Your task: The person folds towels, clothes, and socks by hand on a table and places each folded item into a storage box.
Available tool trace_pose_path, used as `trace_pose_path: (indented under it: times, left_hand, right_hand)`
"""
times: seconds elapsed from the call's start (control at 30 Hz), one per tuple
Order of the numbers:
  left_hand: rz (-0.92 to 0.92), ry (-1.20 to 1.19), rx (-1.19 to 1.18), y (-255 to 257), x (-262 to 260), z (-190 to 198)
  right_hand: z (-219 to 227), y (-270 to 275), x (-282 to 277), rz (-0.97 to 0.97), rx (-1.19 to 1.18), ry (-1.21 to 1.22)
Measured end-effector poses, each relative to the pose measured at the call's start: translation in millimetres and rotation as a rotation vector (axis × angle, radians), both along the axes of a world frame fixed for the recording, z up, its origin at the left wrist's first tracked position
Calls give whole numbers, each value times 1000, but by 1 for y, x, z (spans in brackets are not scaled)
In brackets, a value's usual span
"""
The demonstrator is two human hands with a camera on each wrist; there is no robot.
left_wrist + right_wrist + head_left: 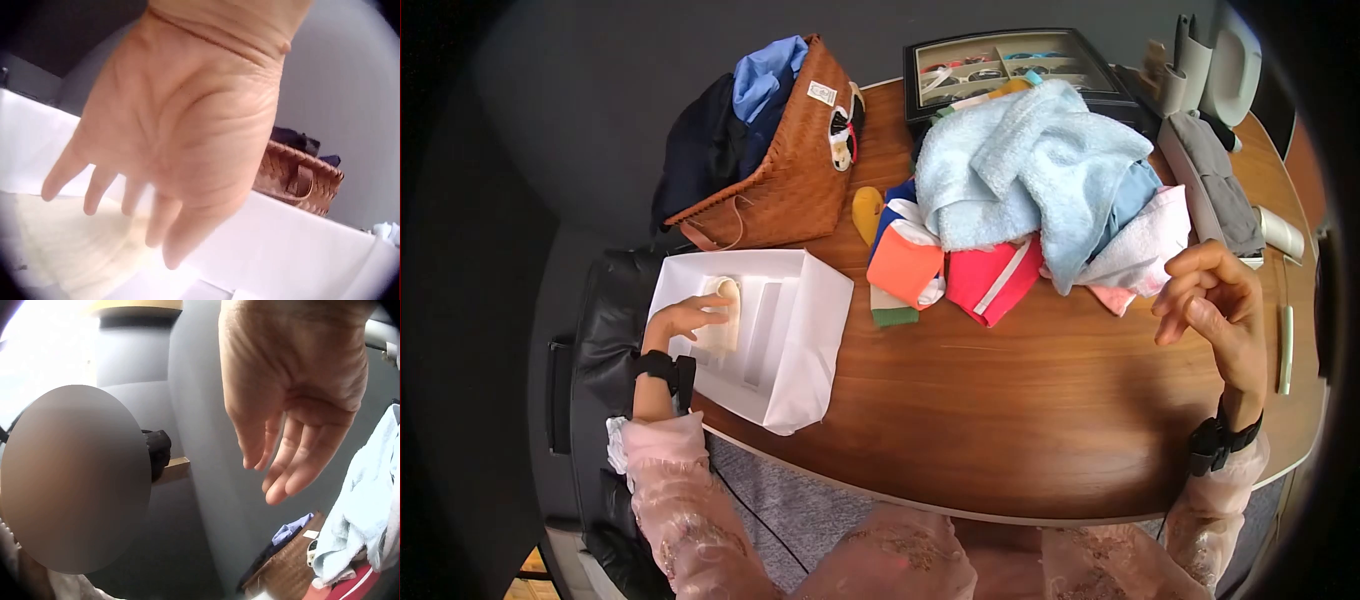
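Observation:
Over the white box (811,330) at the left, my left hand (688,318) is held with its fingers spread above a cream folded cloth (720,335) lying inside. The left wrist view shows the palm of that hand (181,125) and the cream cloth (75,244) below the fingertips; whether they touch is unclear. My right hand (1222,310) is raised over the right part of the table, its fingers loosely bent and holding nothing. In the right wrist view the same hand (294,400) hangs in the air, away from the light blue towel (362,506).
A woven basket (800,170) with dark and blue clothes stands behind the box. The light blue towel (1020,170) lies heaped on coloured clothes beside a glass-topped case (915,85). Grey cloth (1215,175) fills a narrow box at the right. The wooden table (1000,420) has a curved front edge.

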State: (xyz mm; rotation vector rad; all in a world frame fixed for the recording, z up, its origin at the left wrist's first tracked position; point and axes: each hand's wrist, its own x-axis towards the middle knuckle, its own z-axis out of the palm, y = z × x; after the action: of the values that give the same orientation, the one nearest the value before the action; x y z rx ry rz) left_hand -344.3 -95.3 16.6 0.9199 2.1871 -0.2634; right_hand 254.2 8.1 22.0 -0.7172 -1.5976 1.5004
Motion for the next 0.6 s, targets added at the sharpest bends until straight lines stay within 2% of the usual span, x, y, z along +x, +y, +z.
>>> trace_pose_path:
  times: [0.07,0.13,0.23,0.33,0.43,0.5,0.53,0.6]
  left_hand:
    - [-53,-6,-141,3,-11,-25]
    - [-37,27,-179,6,-18,-34]
    - [9,95,-220,4,-25,-35]
    - [-78,196,-283,3,-28,-33]
    - [-47,200,-267,0,-52,-48]
    - [-233,116,-98,7,-46,-50]
    - [-109,100,-6,10,-31,-42]
    - [-71,52,-17,17,-25,-41]
  right_hand:
    - [1,-1,2,20,-3,36]
    - [4,-2,4,20,-6,21]
    - [3,-2,5,31,-21,10]
    - [5,-2,4,44,-26,-5]
    - [13,-4,4,46,-58,-38]
    - [17,-7,5,18,-87,-64]
    - [17,-7,4,35,-90,-54]
    - [19,-7,3,56,-96,-44]
